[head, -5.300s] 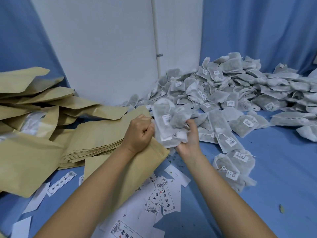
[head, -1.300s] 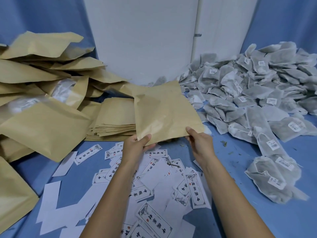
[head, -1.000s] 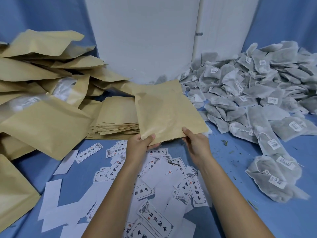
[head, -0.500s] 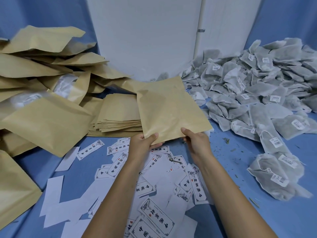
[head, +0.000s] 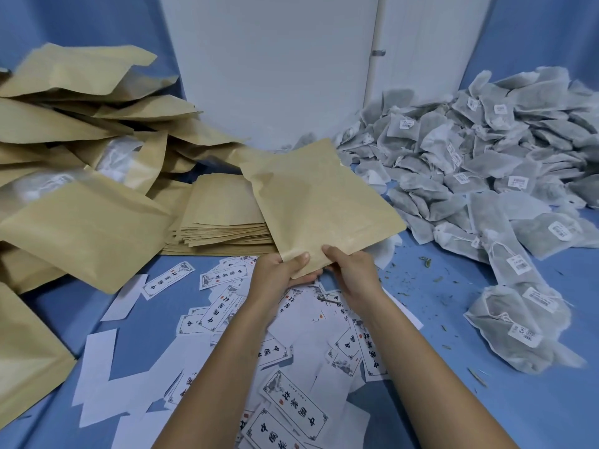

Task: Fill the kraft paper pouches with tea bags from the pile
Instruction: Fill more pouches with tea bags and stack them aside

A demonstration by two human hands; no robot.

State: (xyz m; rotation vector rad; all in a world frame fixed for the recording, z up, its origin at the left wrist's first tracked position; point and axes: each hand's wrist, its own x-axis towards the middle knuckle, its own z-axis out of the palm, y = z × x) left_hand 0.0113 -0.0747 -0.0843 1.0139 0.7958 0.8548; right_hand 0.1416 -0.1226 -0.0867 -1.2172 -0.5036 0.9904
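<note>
Along pouch (head: pixel 317 202) near edge, right hand (head: pixel 353 272) sliding toward left hand (head: pixel 278 272); fingers (head: pixel 299 258) of both pinching that edge. Probably sealing filled pouch.

White paper slips (head: pixel 293 404), many printed with black characters, lie scattered on the blue bench (head: pixel 505 416) under and nearer than the left hand (head: pixel 281 271) and right hand (head: pixel 354 274). Green leaf crumbs (head: pixel 425 261) dot the bench just right of the right hand. Beyond both hands stands a white wall panel (head: pixel 269 69).

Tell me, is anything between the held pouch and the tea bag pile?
Nothing visible. The left hand and right hand grip the pouch by its near edge; the tea bag pile lies directly to its right.
</note>
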